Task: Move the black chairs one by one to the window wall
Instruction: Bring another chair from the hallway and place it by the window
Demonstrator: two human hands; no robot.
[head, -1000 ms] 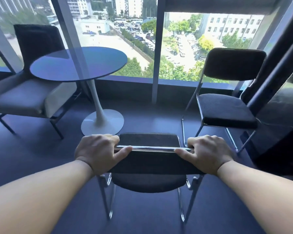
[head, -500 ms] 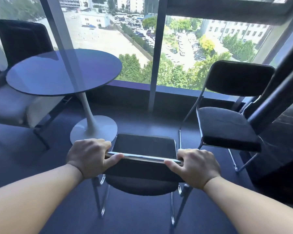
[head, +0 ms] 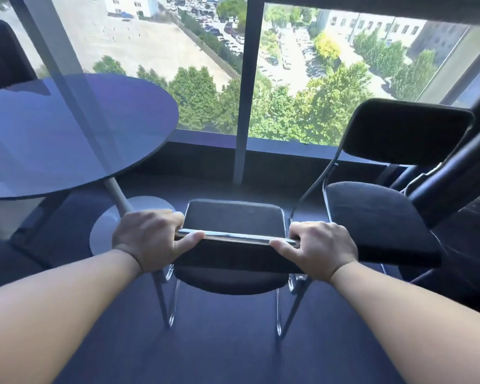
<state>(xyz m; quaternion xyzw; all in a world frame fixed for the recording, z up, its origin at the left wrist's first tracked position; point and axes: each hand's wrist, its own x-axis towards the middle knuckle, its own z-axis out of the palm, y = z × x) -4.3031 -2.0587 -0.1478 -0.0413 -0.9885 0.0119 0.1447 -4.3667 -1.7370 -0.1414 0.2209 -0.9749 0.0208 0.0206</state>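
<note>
Floor-to-ceiling window wall (head: pixel 302 79) across the far side, grey mullion (head: pixel 241 92) down its middle, trees and parked cars far below; dark blue carpet (head: pixel 219 350) underfoot. At far left, dark chair back (head: pixel 3 51) behind a round blue-grey table (head: pixel 67 134) on a white pedestal base (head: pixel 103 231).

Just right of that base, left hand (head: pixel 147 239): fingers curled over the top rail, thumb pressed along its near side, clamped on the rail's left end.

Between both hands, black chair (head: pixel 234 217), near the window wall but not against it, in the gap between table and second chair. Faces the window: seat pointing away toward the glass, backrest nearest the camera. Long axis of the top rail (head: pixel 233 236) left to right, roughly parallel with the sill, tipped slightly down at the right. Black woven fabric on a rounded-square seat and padded backrest, bright chrome rail along the top, thin chrome tube legs (head: pixel 163 300) looping near the carpet. Whether those legs touch the carpet: cannot tell.

Right hand (head: pixel 320 248) wrapped round the rail's right end, thumb laid along the near edge.

Just beside it on the right, second black chair (head: pixel 377 217) of the same make, backrest (head: pixel 408 128) toward the glass, seat pointing back into the room. Dark slanted beam (head: pixel 455 167) crossing the right edge.
</note>
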